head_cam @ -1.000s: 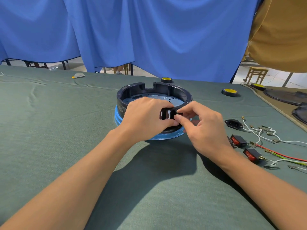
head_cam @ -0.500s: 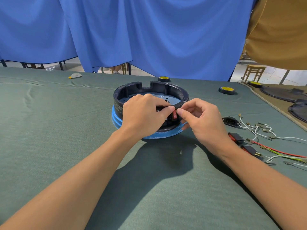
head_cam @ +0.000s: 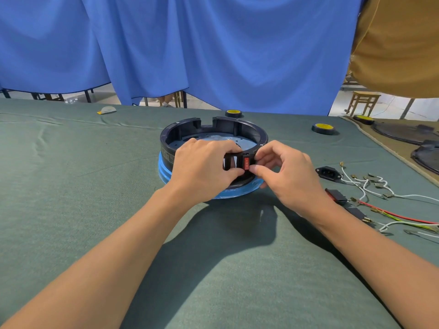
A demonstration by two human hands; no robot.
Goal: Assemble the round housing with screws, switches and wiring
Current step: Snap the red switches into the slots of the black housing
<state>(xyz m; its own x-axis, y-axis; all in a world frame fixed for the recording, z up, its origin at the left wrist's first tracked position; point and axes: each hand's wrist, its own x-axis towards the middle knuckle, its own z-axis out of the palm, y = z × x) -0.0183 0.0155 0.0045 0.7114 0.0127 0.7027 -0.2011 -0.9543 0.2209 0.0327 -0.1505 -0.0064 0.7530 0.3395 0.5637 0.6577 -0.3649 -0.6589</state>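
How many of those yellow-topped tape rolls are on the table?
3. One roll sits just behind the round housing; a second lies further right on the green cloth; a third is at the far right by the dark discs. More could be hidden outside the view.

1 round housing [head_cam: 213, 129] at 12 o'clock, 3 tape rolls [head_cam: 233, 113], 3 red switches [head_cam: 247, 163], 1 power socket [head_cam: 329, 172] approx 3 o'clock, 2 hands [head_cam: 202, 169].

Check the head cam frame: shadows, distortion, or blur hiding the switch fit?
Head view: hard light from above and behind throws dark arm shadows onto the green cloth in front of the housing; wide-angle stretch enlarges the forearms and bends the table's far edge; the red switch between left hand and right hand is sharp and unshadowed, though fingers cover its edges.
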